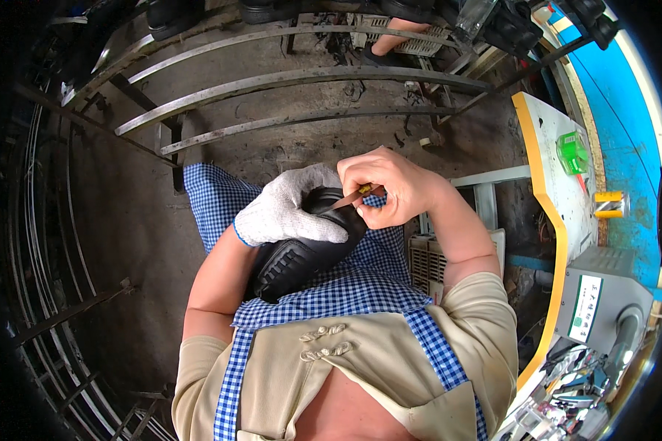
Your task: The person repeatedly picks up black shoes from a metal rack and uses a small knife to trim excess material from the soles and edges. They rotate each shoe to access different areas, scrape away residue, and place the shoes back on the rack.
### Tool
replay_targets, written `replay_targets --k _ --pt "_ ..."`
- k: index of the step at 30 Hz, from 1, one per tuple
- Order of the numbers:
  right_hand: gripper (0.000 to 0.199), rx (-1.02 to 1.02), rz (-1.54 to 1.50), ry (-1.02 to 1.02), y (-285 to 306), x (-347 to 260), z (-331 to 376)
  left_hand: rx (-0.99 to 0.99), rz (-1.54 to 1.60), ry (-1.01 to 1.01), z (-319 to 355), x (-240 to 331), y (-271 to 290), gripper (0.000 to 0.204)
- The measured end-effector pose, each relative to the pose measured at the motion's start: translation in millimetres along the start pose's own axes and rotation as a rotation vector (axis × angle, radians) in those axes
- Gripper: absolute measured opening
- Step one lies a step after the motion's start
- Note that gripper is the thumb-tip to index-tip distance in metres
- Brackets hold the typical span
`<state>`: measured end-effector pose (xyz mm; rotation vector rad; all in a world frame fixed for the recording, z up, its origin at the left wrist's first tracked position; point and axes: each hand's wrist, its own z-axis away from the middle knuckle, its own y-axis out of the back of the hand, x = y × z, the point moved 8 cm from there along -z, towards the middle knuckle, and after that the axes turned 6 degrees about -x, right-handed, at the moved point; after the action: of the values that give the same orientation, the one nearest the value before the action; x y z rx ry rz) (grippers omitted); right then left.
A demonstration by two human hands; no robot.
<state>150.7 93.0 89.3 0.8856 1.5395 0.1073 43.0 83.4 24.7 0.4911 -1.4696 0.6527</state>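
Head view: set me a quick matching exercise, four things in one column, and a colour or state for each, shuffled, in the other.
Column one:
1. Shoe
2. Left hand
3. Right hand
4. Apron

Column two:
A. Blue and white check
B. Bare, holding a thin tool
C. Black
D. White-gloved

Pairs: 1-C, 2-D, 3-B, 4-A

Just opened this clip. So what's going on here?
A person in a blue-and-white checked apron holds a black shoe over the lap. The left hand, in a white knit glove, wraps around the shoe. The bare right hand pinches a small blade-like tool with a yellow part, its tip at or very near the shoe; contact can't be made out. To the right is a white bench with a yellow edge and a green object on it.
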Motion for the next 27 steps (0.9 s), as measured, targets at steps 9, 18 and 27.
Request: replay_targets --k 9,18,27 --pt "0.019 -0.003 -0.085 -0.032 -4.0 8.6 4.1 -0.017 0.019 -0.010 -1.0 -3.4 -1.4 0.064" --pt "0.018 0.009 -0.155 -0.031 -3.9 7.8 6.9 -0.030 0.036 0.011 -0.9 2.5 -3.5 0.063" --pt "0.016 0.069 0.163 0.007 6.9 -26.6 7.7 0.027 -0.021 0.035 4.3 10.5 1.3 0.059"
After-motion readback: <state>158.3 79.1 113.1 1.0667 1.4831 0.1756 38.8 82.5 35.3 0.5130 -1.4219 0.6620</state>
